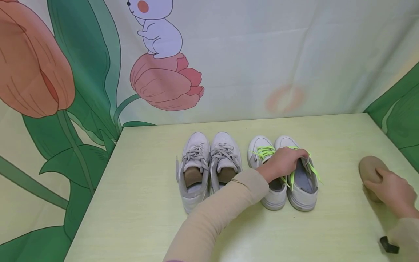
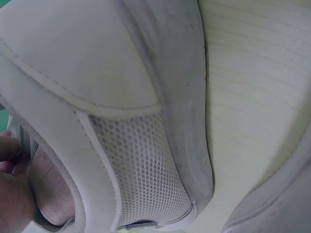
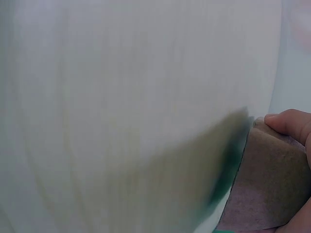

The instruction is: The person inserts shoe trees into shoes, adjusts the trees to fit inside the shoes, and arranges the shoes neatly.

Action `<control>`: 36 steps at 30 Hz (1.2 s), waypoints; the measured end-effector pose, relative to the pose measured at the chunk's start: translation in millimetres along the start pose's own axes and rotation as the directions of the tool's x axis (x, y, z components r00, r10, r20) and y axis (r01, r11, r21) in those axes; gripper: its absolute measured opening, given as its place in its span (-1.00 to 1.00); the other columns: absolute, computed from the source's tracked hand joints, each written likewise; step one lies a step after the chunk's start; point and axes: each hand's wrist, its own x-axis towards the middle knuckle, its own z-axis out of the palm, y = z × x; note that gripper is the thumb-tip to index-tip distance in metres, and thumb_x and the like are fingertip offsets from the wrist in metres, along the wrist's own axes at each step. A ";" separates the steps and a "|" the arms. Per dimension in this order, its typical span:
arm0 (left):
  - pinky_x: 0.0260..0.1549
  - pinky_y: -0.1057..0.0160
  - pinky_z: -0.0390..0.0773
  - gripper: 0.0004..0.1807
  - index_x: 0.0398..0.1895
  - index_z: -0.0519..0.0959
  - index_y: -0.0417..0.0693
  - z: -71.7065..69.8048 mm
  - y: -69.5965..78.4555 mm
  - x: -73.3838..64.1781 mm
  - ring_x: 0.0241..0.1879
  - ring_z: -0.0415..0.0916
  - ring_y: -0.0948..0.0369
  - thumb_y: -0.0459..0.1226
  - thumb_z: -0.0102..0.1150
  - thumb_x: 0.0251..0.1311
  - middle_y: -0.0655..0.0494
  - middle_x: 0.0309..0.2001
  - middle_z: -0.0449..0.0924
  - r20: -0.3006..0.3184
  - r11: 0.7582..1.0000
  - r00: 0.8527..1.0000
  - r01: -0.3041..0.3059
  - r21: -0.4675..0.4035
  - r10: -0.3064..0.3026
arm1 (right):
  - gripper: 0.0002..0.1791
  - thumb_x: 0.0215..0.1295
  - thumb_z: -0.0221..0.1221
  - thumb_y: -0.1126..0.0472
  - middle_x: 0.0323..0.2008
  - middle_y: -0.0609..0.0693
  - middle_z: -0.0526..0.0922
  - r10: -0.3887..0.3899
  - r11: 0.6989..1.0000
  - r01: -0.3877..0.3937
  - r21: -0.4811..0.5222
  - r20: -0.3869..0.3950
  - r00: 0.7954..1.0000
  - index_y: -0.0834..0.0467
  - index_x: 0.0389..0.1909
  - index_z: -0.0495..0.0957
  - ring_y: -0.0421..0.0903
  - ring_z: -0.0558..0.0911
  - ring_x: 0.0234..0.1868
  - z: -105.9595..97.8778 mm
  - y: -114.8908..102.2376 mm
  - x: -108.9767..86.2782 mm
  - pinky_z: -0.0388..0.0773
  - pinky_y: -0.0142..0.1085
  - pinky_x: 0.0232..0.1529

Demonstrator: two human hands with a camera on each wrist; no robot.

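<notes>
Two white sneakers with bright green laces stand side by side. My left hand reaches over the left sneaker and pinches the tongue area of the right sneaker, whose grey insole shows. In the left wrist view, the left sneaker's mesh side fills much of the picture, with a brown piece in its opening. At the right, my right hand grips a brown, rounded shoe insert over the table, thumb and fingers on its sides. The right wrist view shows the insert's broad brown face.
Left of the green-laced pair stand two white sneakers with grey laces and brown pieces inside. A small black object shows by the right sleeve. The pale table ends at a hanging cloth with printed tulips.
</notes>
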 end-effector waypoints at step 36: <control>-0.18 0.56 0.37 -0.63 0.03 0.43 0.21 0.7 -0.2 1.3 -0.12 0.46 0.40 -0.37 -0.17 0.24 0.34 -0.05 0.54 -0.020 0.999 1.000 0.014 -0.037 -0.014 | -0.16 0.10 0.07 -0.18 0.09 0.48 0.23 -0.198 0.980 0.195 -0.039 -0.106 0.974 0.27 0.26 0.10 0.47 0.28 -0.04 -32.6 -39.7 -19.2 0.28 0.19 -0.32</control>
